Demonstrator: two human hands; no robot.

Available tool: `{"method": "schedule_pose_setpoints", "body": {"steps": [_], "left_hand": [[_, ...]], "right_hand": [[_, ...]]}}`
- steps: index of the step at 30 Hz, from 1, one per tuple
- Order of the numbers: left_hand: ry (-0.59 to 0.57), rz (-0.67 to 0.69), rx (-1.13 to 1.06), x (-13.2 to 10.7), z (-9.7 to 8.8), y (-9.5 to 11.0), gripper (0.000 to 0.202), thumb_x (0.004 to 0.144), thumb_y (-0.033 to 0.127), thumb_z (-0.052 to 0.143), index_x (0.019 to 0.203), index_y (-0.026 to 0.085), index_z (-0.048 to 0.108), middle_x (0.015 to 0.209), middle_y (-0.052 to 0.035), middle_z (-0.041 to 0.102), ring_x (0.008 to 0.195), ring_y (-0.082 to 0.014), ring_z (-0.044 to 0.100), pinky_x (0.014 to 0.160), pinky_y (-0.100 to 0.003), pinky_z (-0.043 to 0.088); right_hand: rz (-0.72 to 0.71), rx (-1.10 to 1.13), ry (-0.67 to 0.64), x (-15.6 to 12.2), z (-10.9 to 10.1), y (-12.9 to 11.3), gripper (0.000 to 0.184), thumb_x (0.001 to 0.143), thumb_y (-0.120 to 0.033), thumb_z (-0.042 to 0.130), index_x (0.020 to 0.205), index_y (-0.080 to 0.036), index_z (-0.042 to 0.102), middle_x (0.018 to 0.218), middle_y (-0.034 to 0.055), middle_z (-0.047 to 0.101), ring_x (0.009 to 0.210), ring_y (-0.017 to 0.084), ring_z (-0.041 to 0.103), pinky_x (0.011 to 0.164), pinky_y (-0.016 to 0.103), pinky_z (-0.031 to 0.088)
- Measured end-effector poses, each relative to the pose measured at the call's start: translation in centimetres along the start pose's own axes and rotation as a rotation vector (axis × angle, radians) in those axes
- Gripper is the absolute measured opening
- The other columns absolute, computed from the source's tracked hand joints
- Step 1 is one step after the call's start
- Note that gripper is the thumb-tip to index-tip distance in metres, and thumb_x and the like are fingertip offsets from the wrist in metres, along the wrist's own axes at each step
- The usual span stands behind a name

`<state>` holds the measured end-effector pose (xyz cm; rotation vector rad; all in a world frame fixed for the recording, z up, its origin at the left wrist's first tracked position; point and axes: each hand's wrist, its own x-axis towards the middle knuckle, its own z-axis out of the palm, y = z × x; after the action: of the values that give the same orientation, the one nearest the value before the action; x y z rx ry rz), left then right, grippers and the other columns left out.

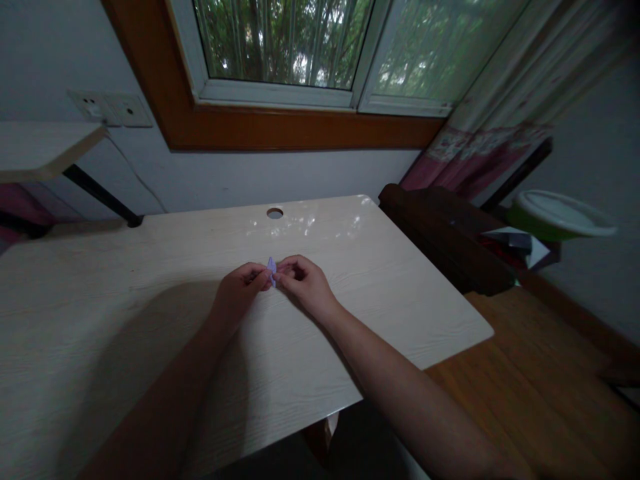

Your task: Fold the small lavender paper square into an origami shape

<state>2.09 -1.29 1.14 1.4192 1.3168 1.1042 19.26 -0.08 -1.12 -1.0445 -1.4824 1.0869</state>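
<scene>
A small piece of folded purple paper (271, 265) stands between my two hands, with a pointed tip at its top. My left hand (243, 283) pinches its left side between thumb and fingers. From the right, my right hand (304, 280) grips the other side with thumb and forefinger, the remaining fingers curled. Both hands are over the pale wood-grain table (400, 300), near its middle. Fingertips cover much of the paper, so its full shape is partly hidden.
A round cable hole (275, 213) lies near the table's back edge. At the left stands a raised shelf (45, 150) on a black leg (103, 193). Right of the table are dark wooden furniture (440, 227) and a green-and-white basin (560, 213). A window (280, 43) is behind.
</scene>
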Motion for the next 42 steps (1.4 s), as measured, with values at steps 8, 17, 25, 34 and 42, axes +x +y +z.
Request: {"method": "schedule_pose_setpoints", "body": {"steps": [8,17,25,34,42], "left_hand": [[-0.046,0.09,-0.197,0.5,0.3,-1.3,0.032,0.076,0.035,0.075,0.099,0.019,0.06,0.072,0.0009,0.07,0.066,-0.0159,0.067,0.067,-0.028,0.051],[-0.041,0.199,-0.16,0.5,0.2,-1.8,0.026,0.082,0.028,0.071,0.099,0.019,0.054,0.075,0.001,0.069,0.069,-0.0145,0.067,0.068,-0.026,0.05],[-0.009,0.176,-0.18,0.6,0.3,-1.8,0.032,0.078,0.03,0.075,0.101,0.019,0.055,0.074,0.0012,0.069,0.068,-0.016,0.067,0.068,-0.027,0.051],[-0.034,0.174,-0.138,0.3,0.3,-1.8,0.024,0.081,0.031,0.073,0.093,0.019,0.058,0.078,-0.0005,0.068,0.071,-0.0154,0.068,0.069,-0.028,0.053],[-0.076,0.164,-0.176,0.0,0.1,-0.8,0.025,0.078,0.034,0.077,0.089,0.019,0.061,0.073,-0.0005,0.071,0.068,-0.0161,0.068,0.067,-0.027,0.052]], "right_hand": [[0.055,0.264,-0.033,0.2,0.1,0.0,0.027,0.074,-0.033,0.079,0.095,-0.021,0.067,0.085,0.0019,0.068,0.075,0.013,0.063,0.071,0.027,0.051],[0.106,0.292,-0.059,0.3,0.2,0.0,0.031,0.072,-0.034,0.079,0.097,-0.021,0.065,0.086,0.0013,0.067,0.07,0.012,0.061,0.068,0.027,0.051],[0.103,0.331,-0.081,0.3,0.2,0.1,0.029,0.073,-0.033,0.078,0.096,-0.021,0.064,0.082,0.0,0.066,0.064,0.01,0.058,0.063,0.025,0.049],[0.102,0.293,-0.105,0.2,0.1,0.2,0.029,0.077,-0.039,0.076,0.096,-0.022,0.062,0.067,-0.0038,0.06,0.059,0.011,0.055,0.06,0.027,0.047],[0.096,0.333,-0.141,0.1,-0.2,-0.1,0.025,0.077,-0.035,0.074,0.095,-0.022,0.062,0.067,-0.0032,0.06,0.061,0.012,0.056,0.062,0.028,0.047]]}}
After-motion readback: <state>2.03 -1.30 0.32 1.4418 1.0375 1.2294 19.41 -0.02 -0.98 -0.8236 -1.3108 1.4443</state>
